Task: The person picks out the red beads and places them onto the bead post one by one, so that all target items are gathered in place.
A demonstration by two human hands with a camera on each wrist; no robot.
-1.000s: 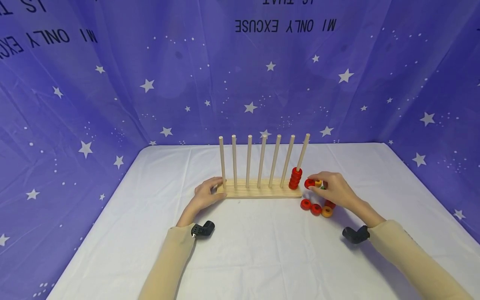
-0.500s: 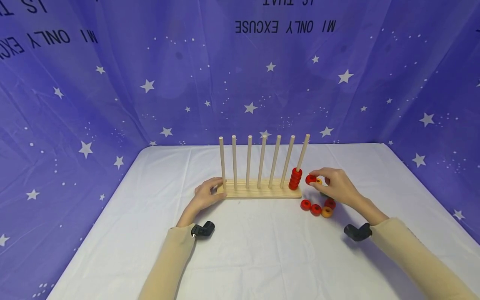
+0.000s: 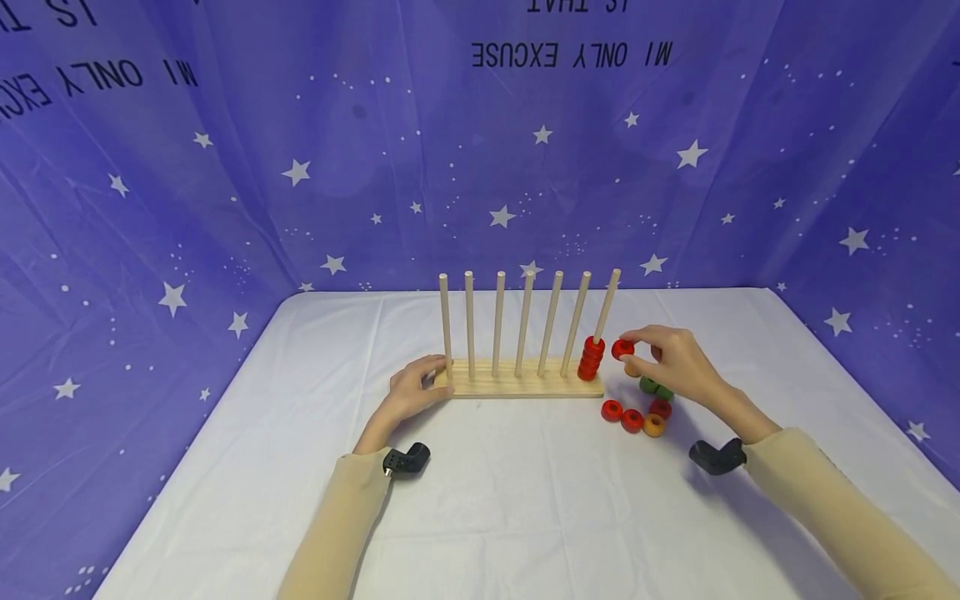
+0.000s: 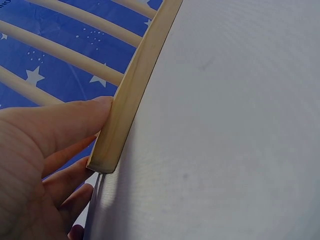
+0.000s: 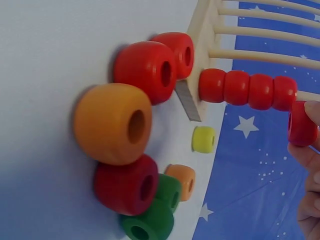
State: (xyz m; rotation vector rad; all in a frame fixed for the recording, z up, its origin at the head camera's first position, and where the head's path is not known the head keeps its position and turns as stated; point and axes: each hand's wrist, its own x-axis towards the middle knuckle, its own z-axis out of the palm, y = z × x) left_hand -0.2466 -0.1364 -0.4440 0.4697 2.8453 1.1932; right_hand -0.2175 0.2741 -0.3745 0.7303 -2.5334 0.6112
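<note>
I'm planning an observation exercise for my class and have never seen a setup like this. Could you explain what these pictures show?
There is no machine here, just a person working with two bare hands. The wide picture comes from a camera on the person's head, looking forward and down. The two close ones come from cameras worn on each wrist.

On a white cloth stands a wooden base with seven pegs. Four red beads are stacked on the right-end peg. Lying loose nearby are three red beads, two orange beads, two green beads and a yellow bead.

The left hand grips the base's left end. The right hand pinches another red bead, raised beside the stack.
</note>
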